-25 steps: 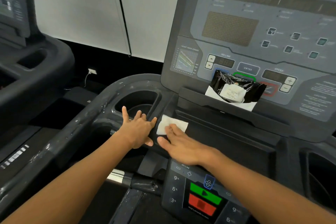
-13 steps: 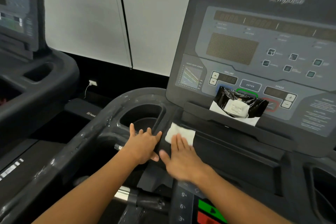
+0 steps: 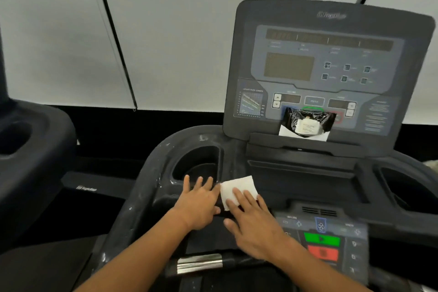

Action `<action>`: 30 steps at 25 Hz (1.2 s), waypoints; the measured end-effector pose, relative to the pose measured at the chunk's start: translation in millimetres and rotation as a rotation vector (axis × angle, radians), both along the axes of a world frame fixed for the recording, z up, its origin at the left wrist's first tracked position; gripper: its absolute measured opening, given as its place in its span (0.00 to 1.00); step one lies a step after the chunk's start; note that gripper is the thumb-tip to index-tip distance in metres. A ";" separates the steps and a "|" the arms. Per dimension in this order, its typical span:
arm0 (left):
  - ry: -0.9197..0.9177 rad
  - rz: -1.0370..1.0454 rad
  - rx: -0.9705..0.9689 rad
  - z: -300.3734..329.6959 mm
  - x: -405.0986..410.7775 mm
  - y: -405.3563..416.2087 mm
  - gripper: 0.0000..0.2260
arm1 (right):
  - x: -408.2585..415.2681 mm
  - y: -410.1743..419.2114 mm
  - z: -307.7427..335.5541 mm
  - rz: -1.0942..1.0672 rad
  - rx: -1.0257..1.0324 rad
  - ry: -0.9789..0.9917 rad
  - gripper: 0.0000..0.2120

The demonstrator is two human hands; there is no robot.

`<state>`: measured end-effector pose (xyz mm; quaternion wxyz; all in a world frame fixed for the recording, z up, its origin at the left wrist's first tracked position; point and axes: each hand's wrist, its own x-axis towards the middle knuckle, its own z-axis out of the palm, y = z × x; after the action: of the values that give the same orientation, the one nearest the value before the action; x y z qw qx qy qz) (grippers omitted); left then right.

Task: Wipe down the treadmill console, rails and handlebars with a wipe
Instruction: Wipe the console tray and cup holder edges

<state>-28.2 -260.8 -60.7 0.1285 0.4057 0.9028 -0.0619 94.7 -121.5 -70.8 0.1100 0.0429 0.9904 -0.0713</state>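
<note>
A white folded wipe [image 3: 238,188] lies on the dark treadmill deck just right of the left cup holder [image 3: 198,165]. My right hand [image 3: 254,223] presses flat on its lower part with straight fingers. My left hand [image 3: 198,201] rests flat beside it, fingers spread toward the cup holder's rim. The upright console panel [image 3: 329,66] rises behind, with a dark display and small buttons. A chrome handlebar grip [image 3: 200,263] shows below my wrists.
A black wipe packet with a white label [image 3: 308,124] leans on the console's ledge. A lower keypad with green and red buttons [image 3: 322,244] sits at right. A second cup holder [image 3: 403,185] is at far right. Another treadmill [image 3: 30,149] stands left.
The view has tilted up, showing the whole console. Both hands stay flat on the deck; the right hand and wipe sit slightly further right of the cup holder.
</note>
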 end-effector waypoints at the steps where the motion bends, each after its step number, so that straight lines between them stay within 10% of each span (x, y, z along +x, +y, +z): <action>1: 0.036 0.023 -0.013 -0.2 -4.5 -10.3 0.32 | -1.5 -4.8 0.8 0.005 0.012 0.001 0.31; 9: -0.002 0.530 -0.054 -4.5 -60.7 -85.2 0.41 | -53.1 -41.7 -9.3 -0.130 0.070 0.001 0.48; 19: -0.002 0.481 -0.110 -4.3 -83.8 -95.0 0.48 | -205.1 53.5 -10.9 -0.153 0.062 -0.113 0.45; 30: 0.035 0.450 -0.096 4.6 -77.3 -100.0 0.47 | -41.6 -22.3 1.2 0.003 0.032 -0.054 0.48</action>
<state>-105.5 -360.8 -56.1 0.1427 0.1864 0.9686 -0.0814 53.2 -143.8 -69.6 0.1360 0.0453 0.9882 -0.0541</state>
